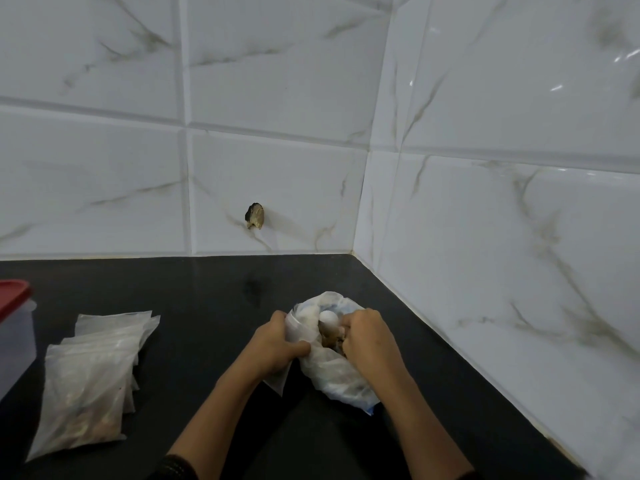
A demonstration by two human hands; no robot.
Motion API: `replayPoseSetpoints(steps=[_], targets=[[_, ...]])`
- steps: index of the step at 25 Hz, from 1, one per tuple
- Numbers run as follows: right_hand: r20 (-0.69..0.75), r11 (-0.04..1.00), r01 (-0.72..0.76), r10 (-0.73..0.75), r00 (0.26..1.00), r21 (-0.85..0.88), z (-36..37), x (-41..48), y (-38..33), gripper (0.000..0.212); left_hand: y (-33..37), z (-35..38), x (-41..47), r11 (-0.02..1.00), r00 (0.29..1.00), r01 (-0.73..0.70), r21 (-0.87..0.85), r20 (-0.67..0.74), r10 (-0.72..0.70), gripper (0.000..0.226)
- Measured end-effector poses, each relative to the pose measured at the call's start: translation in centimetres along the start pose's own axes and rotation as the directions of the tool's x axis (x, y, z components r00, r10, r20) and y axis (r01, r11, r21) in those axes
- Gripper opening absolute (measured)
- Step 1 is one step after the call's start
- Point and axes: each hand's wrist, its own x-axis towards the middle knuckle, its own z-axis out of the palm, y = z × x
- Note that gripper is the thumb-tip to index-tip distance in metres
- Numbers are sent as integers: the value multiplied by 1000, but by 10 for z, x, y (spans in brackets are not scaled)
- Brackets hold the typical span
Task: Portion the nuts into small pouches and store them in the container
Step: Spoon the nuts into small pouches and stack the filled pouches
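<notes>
A big crumpled plastic bag of nuts (pixel 337 375) lies on the black counter (pixel 207 299) near its right corner. My left hand (pixel 277 344) grips a small clear pouch (pixel 294 329) and the bag's left rim. My right hand (pixel 367 337) is curled down inside the bag's mouth among brown nuts (pixel 330 337); its fingertips are hidden. At the left lies a pile of small pouches (pixel 93 372), the front one holding nuts. A clear container with a red lid (pixel 14 327) stands at the far left edge.
White marble-look tiles form the back wall and the right wall (pixel 502 271), meeting at a corner close behind the bag. A chipped hole (pixel 255 216) marks the back wall.
</notes>
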Motion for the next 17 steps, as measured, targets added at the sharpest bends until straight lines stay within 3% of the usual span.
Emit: replayPoseSetpoints(steps=[7,10,13,17], targets=[[-46,914,-62,88,995,400,6,3,13,24,3,7,-4,979,996,-92,-184,-33,87,43],[72,770,-203,201,977,605,3,3,19,24,3,13,-7,944,992,-126,-306,-48,117,36],[224,617,-385,325,919,687,1,7,21,24,1,16,-7,892,989,-144,-428,-44,138,33],[339,443,-493,383,859,749,-8,6,26,22,1,11,-4,905,994,-108,-411,-20,109,35]])
